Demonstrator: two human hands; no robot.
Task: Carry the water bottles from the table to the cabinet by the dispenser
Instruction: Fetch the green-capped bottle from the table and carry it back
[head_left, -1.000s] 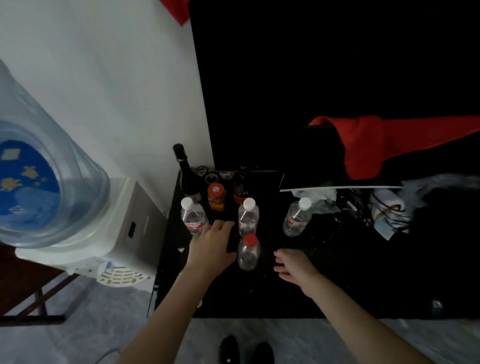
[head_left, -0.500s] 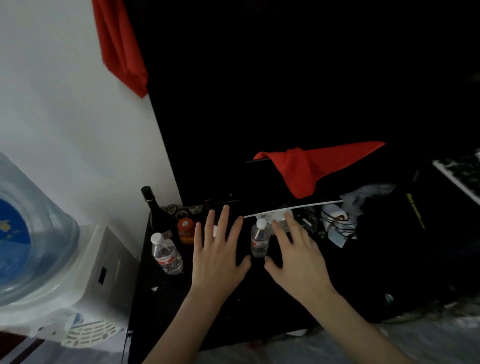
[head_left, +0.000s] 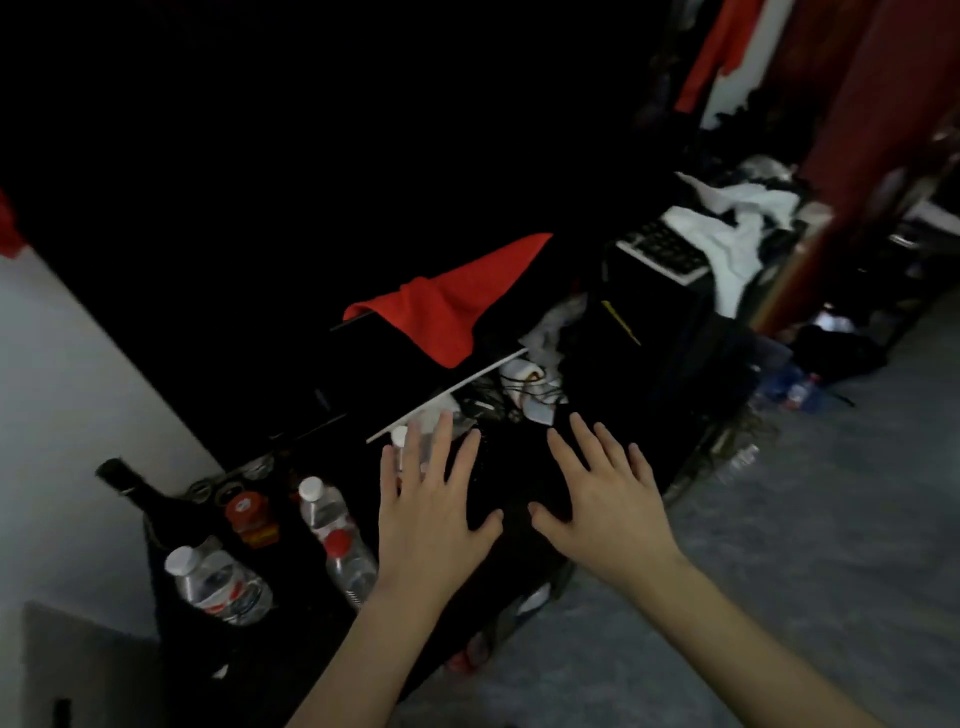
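Observation:
On the black cabinet top (head_left: 509, 483) stand clear water bottles: a white-capped bottle (head_left: 218, 584) at the front left, another white-capped bottle (head_left: 323, 506) behind a red-capped bottle (head_left: 348, 564), and a fourth bottle (head_left: 402, 441) mostly hidden behind my left hand's fingers. My left hand (head_left: 431, 504) hovers flat with fingers spread, just right of the red-capped bottle. My right hand (head_left: 602, 493) is also spread and empty, over the dark cabinet surface. Neither hand holds anything.
A dark wine bottle (head_left: 132, 493) and an orange-lidded jar (head_left: 249, 519) stand at the cabinet's left rear by the white wall. A red cloth (head_left: 447, 306) drapes over a shelf edge. Clutter, cables and white cloths lie to the right. Grey floor (head_left: 779, 545) is at right, with bottles on it (head_left: 800, 392).
The view has swung right and tilted, so the dispenser is nearly out of frame. Both hands stay spread and empty and have drifted right, away from the bottles.

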